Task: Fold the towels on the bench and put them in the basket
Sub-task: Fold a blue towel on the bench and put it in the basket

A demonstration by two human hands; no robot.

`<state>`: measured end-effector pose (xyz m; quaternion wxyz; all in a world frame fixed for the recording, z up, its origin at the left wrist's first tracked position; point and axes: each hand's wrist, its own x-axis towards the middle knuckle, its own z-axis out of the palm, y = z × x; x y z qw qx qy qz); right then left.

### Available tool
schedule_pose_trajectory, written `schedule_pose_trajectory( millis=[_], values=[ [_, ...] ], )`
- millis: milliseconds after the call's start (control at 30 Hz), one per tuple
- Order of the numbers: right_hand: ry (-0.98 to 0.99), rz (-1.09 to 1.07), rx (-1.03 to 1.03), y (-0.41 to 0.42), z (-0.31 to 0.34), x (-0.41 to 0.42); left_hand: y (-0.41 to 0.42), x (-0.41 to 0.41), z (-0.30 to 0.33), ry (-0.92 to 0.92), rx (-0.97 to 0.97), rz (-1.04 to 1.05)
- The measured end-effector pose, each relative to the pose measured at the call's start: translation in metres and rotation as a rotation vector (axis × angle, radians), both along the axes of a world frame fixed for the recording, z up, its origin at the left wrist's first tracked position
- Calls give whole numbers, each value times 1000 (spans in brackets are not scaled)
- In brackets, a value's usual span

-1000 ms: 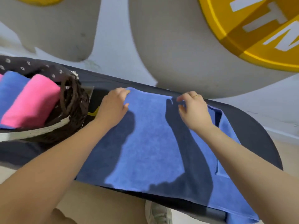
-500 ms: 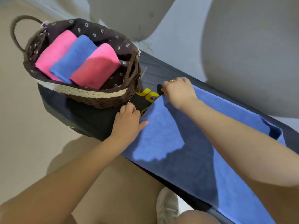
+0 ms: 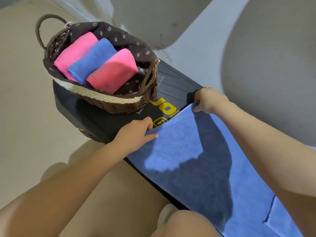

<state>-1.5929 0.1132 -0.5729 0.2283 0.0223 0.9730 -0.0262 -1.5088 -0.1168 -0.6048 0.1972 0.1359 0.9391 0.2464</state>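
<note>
Head view: a blue towel (image 3: pixel 196 159) lies spread along the black tabletop (image 3: pixel 119 120). The left hand (image 3: pixel 136 132) pinches its near corner; the right hand (image 3: pixel 209 100) grips the far corner, fingers probably curled underneath. The basket (image 3: pixel 109 103) sits at ten o'clock, holding three folded towels (image 3: pixel 95 62).

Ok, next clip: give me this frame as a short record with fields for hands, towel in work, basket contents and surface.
left hand: pinches the near corner of the blue towel's end
right hand: grips the far corner of the same end
towel in work: blue towel spread along the bench, end nearest the basket held at both corners
basket: wicker basket with dark flowered lining, standing on the bench end
basket contents: three folded towels side by side, pink towel, blue folded towel, second pink towel
surface: black bench with yellow lettering
</note>
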Motion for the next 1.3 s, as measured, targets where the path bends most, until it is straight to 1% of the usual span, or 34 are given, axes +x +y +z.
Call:
schedule_pose_trajectory(
  millis=[67, 133, 200, 267, 300, 333, 400, 467, 533, 600, 667, 733, 833, 867, 900, 933, 967, 1000, 1067, 1133, 1200, 1267, 1300],
  values=[
    [111, -27, -75, -1, 6, -6, -7, -2, 4, 18, -12, 11],
    [274, -91, -163, -4, 11, -12, -13, -4, 9, 88, -47, 19],
    [407, -152, -331, -11, 15, -18, -17, -6, 14, 178, -142, 9],
    [430, -202, -589, -23, 16, -21, -22, -4, 16, 308, -274, -13],
    [414, -202, -665, -29, 15, -21, -24, -3, 15, 350, -327, -48],
    [387, -175, -674, -33, 13, -19, -27, -2, 15, 361, -388, -95],
    [316, -95, -616, -34, 11, -8, -34, -1, 7, 459, -504, -163],
    [291, -48, -584, -27, 12, 11, -36, 3, 0, 500, -595, -223],
    [277, -15, -520, -9, 11, 40, -29, 7, -1, 562, -596, -319],
    [258, -27, -465, 16, 7, 74, -9, 10, 1, 571, -464, -431],
    [261, -139, -455, 41, 4, 111, 23, 16, 10, 518, -310, -552],
    [287, -276, -444, 64, 3, 151, 64, 22, 13, 460, -242, -670],
    [328, -439, -382, 86, 3, 214, 124, 43, 19, 354, -85, -741],
    [325, -479, -355, 91, 2, 234, 142, 51, 21, 309, -92, -754],
    [311, -515, -329, 94, 1, 254, 157, 57, 21, 255, -139, -778],
    [274, -559, -297, 98, 1, 272, 171, 62, 19, 234, -178, -806],
    [217, -591, -250, 101, 0, 288, 185, 67, 18, 253, -174, -829],
    [147, -591, -189, 103, 1, 302, 195, 72, 16, 294, -144, -839],
    [61, -502, -91, 105, 0, 325, 210, 79, 8, 325, -92, -846],
    [33, -408, -31, 107, -6, 337, 222, 83, -2, 249, -99, -867],
    [84, -348, 11, 108, -15, 342, 229, 81, -9, 156, -143, -883],
    [236, -296, 67, 112, -18, 341, 232, 76, -15, 112, -171, -893],
    [308, -306, 103, 116, -20, 340, 232, 74, -17, 108, -178, -903]
  ],
)
